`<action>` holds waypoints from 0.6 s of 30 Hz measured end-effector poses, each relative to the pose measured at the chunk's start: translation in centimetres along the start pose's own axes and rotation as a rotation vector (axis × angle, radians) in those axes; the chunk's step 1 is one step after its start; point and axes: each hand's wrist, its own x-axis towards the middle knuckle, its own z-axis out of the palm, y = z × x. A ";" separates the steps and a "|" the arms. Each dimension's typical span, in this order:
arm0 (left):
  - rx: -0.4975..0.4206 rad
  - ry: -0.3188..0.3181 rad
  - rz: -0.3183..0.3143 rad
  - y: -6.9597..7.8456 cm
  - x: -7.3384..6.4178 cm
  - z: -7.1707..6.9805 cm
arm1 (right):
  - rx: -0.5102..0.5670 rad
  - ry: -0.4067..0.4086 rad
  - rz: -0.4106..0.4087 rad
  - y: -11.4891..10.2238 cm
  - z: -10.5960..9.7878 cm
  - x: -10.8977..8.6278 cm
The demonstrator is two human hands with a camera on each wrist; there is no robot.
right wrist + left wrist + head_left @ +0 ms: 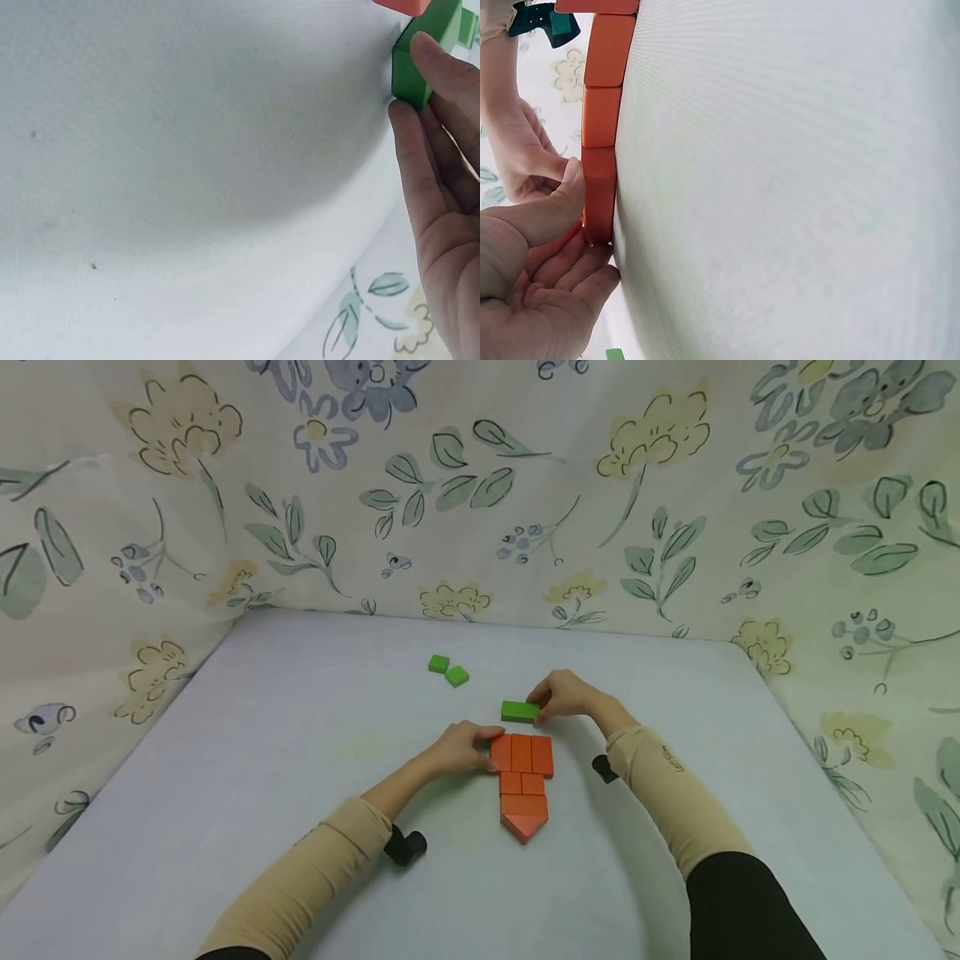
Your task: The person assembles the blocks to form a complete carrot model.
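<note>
On the table, orange blocks [522,783] lie flat against one another: a row of three at the far side, narrower ones below, and a triangular block [525,827] pointing toward me. My left hand [459,747] pinches the leftmost block of that row, thumb on the near end and fingers at the far end; the left wrist view shows this orange block [598,187] between them. Just beyond the row, my right hand [567,695] grips the right end of a green rectangular block [517,712]. In the right wrist view thumb and fingertips touch the green block [411,79].
Two small green blocks, one [438,663] behind the other [457,676], lie farther back to the left. White cloth covers the table [300,718]. A floral curtain [465,552] hangs along its back and sides. Black wrist devices stick out from both sleeves.
</note>
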 end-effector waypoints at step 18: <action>0.007 0.015 0.031 -0.2 0.2 0.1 | 0.026 -0.072 -0.031 0.2 0.3 -0.5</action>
